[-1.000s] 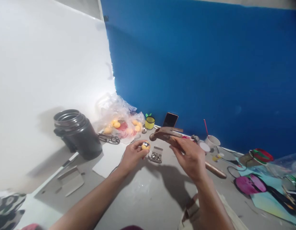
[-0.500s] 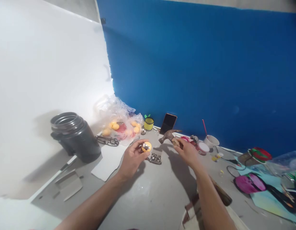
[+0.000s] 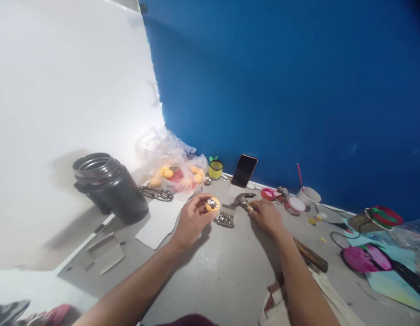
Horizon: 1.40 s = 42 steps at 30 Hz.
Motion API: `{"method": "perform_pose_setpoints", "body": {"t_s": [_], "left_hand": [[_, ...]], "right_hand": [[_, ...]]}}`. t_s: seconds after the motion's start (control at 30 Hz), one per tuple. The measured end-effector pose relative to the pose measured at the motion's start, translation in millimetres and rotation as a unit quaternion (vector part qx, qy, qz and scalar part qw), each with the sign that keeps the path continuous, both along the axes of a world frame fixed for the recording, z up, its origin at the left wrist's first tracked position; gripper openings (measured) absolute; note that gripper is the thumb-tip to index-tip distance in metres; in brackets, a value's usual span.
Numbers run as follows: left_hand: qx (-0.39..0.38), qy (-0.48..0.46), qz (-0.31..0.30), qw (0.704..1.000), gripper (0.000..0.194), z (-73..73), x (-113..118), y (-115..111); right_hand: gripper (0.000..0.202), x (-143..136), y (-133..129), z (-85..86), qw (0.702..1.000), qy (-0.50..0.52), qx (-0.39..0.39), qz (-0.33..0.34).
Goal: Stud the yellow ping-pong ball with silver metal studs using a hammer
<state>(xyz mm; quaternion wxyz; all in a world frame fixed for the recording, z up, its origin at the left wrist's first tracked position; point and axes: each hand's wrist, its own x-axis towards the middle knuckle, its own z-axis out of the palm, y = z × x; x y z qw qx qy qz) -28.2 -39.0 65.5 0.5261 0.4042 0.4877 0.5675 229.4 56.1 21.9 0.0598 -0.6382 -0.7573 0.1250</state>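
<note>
My left hand [image 3: 192, 219] holds a small orange-yellow ball [image 3: 214, 203] between thumb and fingers. Small shiny metal pieces cover part of the ball's upper face. Just right of it on the table lies a small open box [image 3: 226, 225] with many similar shiny pieces. My right hand [image 3: 266, 215] grips a claw hammer [image 3: 243, 199] near its head, low over the table behind the box. A wooden handle end [image 3: 313, 257] shows beyond my right forearm, in line with the hammer; the forearm hides the stretch between. Whether the hammer head touches the table, I cannot tell.
On the left stand a dark wide-mouthed flask [image 3: 111, 190], glasses [image 3: 157, 194], white paper [image 3: 158, 222] and a clear bag [image 3: 165, 151] of orange balls. A phone [image 3: 244, 171] leans on the blue wall. A white cup [image 3: 308, 196] and pink pouch [image 3: 366, 259] are rightward.
The hammer and my right hand have come down toward the table. My left hand keeps the ball beside the box. The camera view has shifted slightly.
</note>
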Motion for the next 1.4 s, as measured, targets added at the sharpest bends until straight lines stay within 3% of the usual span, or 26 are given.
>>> {"method": "perform_pose_setpoints", "body": {"t_s": [0.13,0.2,0.3,0.43,0.73,1.4], "left_hand": [[-0.004,-0.005,0.002,1.0,0.046,-1.6,0,1],[-0.003,0.002,-0.001,1.0,0.046,-2.4,-1,2],[0.002,0.016,-0.014,1.0,0.046,-3.0,-2,1],[0.02,0.036,-0.014,0.999,0.045,-3.5,-2,1],[0.031,0.064,-0.012,0.997,0.042,-5.4,-3,1],[0.023,0.031,0.002,0.999,0.043,-5.5,-2,2]], "right_hand": [[0.023,-20,-11,11.4,0.998,-0.007,0.065,0.012],[0.02,-38,-20,20.1,0.994,0.007,0.089,0.056],[0.018,-65,-35,28.1,0.991,-0.018,0.06,0.119],[0.013,-84,-43,23.7,0.986,-0.055,0.035,0.156],[0.021,-87,-40,7.5,0.981,-0.07,0.04,0.175],[0.022,-77,-36,9.8,0.992,0.025,0.031,0.122]]}}
